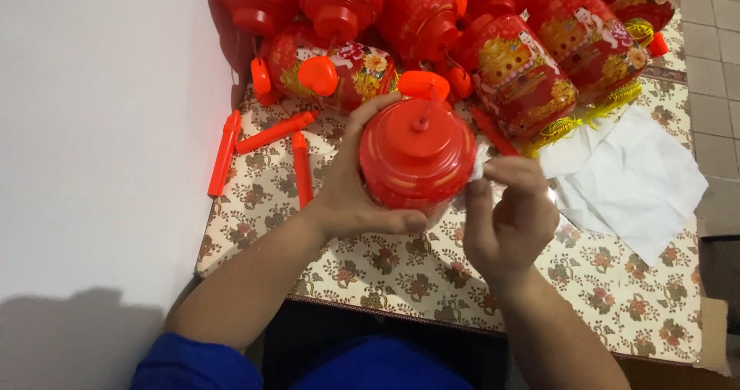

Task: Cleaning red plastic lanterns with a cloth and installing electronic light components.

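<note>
While the left hand (354,197) wraps one red lantern (416,159), right hand (509,220) fingers pinch a white cloth (479,163) against it. Three loose red sticks (266,155) by the table's (601,282) left edge; about eight lanterns (524,74) piled at the far edge, several cut off

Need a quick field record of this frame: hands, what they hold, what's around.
left hand: grips red lantern from its left side, thumb under it
right hand: pinches white tissue against the lantern's right side
surface: floral cloth over a table
behind: pile of red lanterns with gold print
left of lantern: red sticks lying loose
right: white tissues spread flat
</note>
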